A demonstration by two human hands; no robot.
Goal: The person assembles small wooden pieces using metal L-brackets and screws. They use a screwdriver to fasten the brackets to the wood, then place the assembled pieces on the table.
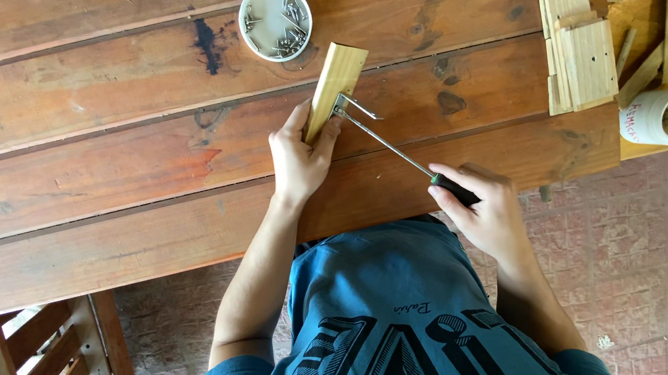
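Two hands over the plank table (95, 202), seen from the head camera. Left hand (298, 159) stretched forward, fingers pinching the pale wood block (335, 84) beside its metal bracket (352, 106). Right hand (485, 210) bent inward, fingers closed round the screwdriver (398, 153), tip at the bracket.

Home woodworking spot: plank workbench (84, 117), cut wood blocks (583, 51), bowl of screws (275, 21).

White roll of tape (662, 118) lying at right table edge, red handwriting on its side, maybe a label
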